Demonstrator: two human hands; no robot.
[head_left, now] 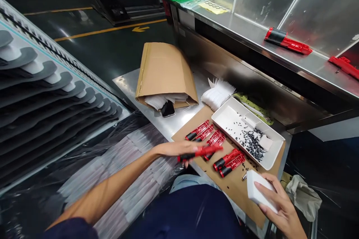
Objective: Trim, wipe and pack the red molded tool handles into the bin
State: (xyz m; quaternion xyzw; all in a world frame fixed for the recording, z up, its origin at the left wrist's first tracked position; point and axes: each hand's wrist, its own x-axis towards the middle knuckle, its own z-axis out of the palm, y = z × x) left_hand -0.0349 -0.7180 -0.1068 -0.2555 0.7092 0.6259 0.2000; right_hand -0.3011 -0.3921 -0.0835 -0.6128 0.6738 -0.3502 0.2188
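1. My left hand (171, 149) pinches a glossy red-and-black plastic part (200, 152) above a brown cardboard sheet (238, 194).
2. My right hand (280, 209) curls around a white rectangular foam block (259, 194).
3. Several matching red-and-black parts (228, 163) lie on the cardboard; small black bits (251, 141) remain heaped in a shallow white tray (224, 110).

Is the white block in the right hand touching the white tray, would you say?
Apart: the head view shows cardboard between the white block and the white tray.
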